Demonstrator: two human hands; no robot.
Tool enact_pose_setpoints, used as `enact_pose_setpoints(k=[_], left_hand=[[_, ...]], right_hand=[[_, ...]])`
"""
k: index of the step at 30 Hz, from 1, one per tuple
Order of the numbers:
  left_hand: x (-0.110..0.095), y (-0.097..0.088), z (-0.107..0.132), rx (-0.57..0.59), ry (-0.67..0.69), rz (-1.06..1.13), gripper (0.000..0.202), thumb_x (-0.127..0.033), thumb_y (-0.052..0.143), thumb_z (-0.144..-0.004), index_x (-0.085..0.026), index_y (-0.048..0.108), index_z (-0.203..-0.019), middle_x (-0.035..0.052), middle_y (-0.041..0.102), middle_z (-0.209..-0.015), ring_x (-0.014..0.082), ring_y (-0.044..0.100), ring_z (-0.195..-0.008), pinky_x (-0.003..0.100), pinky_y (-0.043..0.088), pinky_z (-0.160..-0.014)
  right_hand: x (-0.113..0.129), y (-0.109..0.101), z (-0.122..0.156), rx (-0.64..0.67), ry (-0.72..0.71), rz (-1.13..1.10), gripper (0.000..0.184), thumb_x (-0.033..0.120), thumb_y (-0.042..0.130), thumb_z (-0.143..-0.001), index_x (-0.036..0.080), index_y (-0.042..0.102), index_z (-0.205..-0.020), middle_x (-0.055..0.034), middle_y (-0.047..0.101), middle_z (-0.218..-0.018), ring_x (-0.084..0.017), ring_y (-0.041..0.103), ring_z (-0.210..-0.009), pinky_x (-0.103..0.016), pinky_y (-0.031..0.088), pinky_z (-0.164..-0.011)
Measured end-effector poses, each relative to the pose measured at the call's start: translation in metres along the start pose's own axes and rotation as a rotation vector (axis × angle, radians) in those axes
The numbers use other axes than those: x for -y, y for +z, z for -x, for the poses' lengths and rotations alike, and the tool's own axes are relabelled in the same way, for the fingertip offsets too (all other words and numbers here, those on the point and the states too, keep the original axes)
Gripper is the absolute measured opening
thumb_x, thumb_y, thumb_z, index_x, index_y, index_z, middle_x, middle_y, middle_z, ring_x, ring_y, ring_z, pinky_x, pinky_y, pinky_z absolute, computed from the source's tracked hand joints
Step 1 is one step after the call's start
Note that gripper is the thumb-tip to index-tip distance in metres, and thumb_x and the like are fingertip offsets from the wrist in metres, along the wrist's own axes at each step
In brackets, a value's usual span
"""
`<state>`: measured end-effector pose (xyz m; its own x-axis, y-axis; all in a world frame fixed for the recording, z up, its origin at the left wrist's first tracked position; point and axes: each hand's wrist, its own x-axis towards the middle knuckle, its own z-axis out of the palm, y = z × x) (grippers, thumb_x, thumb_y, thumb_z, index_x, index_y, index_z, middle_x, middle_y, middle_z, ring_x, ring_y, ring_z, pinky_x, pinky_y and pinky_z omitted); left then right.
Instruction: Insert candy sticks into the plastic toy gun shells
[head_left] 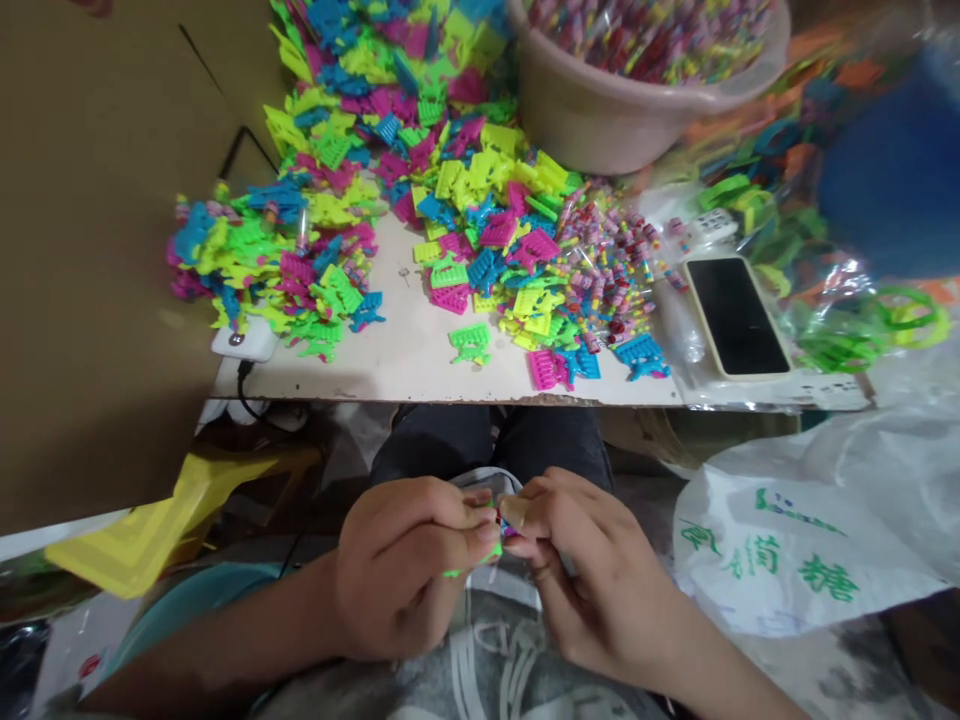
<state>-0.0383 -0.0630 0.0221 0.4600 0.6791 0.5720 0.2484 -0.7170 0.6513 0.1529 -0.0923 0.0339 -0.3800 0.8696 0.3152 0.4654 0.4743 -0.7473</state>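
Note:
Above my lap, in front of the table edge, both hands meet with their fingertips almost touching. My left hand (pixel 409 555) is closed in a pinch around a bright green plastic toy piece (pixel 493 551), mostly covered by the fingers. My right hand (pixel 589 565) pinches against the same spot; a bit of purple and red shows at its fingertips, too small to name. On the table lie toy pieces of the same sort, such as a single green one (pixel 470 344) and a blue one (pixel 641 356), each with a ribbed, comb-like part.
Heaped toy pieces (pixel 277 260) cover the table's left and back. Small candy-filled tubes (pixel 607 260) lie at centre right, with more in a pink basin (pixel 600 120). A phone (pixel 739 315), a white charger (pixel 245 340), a cardboard box (pixel 97 250) and a white sack (pixel 795 540) surround me.

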Motion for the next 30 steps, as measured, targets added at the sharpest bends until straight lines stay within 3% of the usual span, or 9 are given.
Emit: enact_pose_setpoints(k=[8, 21, 24, 30], left_hand=[[0.004, -0.002, 0.004, 0.096, 0.041, 0.045, 0.011, -0.005, 0.055, -0.087, -0.014, 0.061, -0.090, 0.0032, 0.067, -0.077, 0.0119, 0.070, -0.071, 0.023, 0.061, -0.074], [0.018, -0.008, -0.001, 0.238, -0.148, 0.257, 0.014, -0.007, 0.057, -0.086, -0.018, 0.058, -0.095, 0.0007, 0.061, -0.075, 0.0119, 0.059, -0.064, 0.023, 0.052, -0.056], [0.019, -0.007, 0.002, 0.211, -0.153, 0.262, 0.015, -0.008, 0.059, -0.087, -0.019, 0.059, -0.097, 0.0005, 0.061, -0.077, 0.0120, 0.062, -0.067, 0.024, 0.056, -0.060], [0.015, 0.000, 0.004, 0.029, -0.164, 0.220, 0.019, -0.004, 0.064, -0.084, -0.020, 0.064, -0.094, 0.0019, 0.067, -0.087, 0.0156, 0.071, -0.083, 0.032, 0.064, -0.084]], right_hand=[[-0.008, -0.005, -0.001, 0.168, 0.035, -0.132, 0.019, 0.006, 0.042, -0.090, 0.023, 0.037, -0.083, 0.0011, 0.049, -0.073, -0.014, 0.047, -0.065, -0.025, 0.038, -0.056], [-0.016, -0.002, -0.004, 0.260, 0.122, -0.239, 0.017, 0.007, 0.046, -0.093, 0.022, 0.040, -0.086, 0.0025, 0.049, -0.075, -0.013, 0.049, -0.066, -0.022, 0.038, -0.059], [-0.012, 0.002, -0.001, 0.198, 0.125, -0.191, 0.016, 0.008, 0.045, -0.094, 0.022, 0.041, -0.087, 0.0013, 0.051, -0.075, -0.014, 0.050, -0.067, -0.023, 0.039, -0.059], [-0.008, 0.022, 0.009, -0.123, 0.009, 0.013, 0.020, -0.001, 0.042, -0.090, 0.019, 0.046, -0.094, -0.0051, 0.055, -0.080, -0.018, 0.045, -0.067, -0.028, 0.039, -0.059]])
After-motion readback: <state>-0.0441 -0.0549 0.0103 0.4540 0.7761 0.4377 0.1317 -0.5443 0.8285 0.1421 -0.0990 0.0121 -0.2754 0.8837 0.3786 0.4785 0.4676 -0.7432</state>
